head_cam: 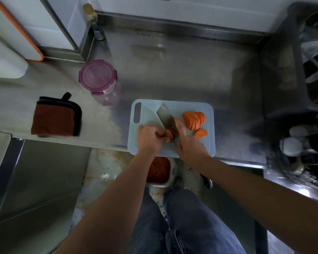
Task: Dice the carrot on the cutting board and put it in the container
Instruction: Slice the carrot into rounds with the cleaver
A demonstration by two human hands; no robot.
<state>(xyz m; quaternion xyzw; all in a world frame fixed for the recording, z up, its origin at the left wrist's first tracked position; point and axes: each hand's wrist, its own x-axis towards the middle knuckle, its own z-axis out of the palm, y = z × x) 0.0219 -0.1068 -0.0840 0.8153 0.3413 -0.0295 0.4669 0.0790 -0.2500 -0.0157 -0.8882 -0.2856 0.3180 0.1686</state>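
Carrot stub [168,134] sits front-centre on cutting board [173,107], L hand [151,136] fingers curled, pinching it. R hand [189,146] wraps round knife [166,118] handle, blade against stub. Fanned slices [195,121] lie on board's right side. Container [159,169] w/ orange bits sits below counter [191,70] edge, btwn forearms.
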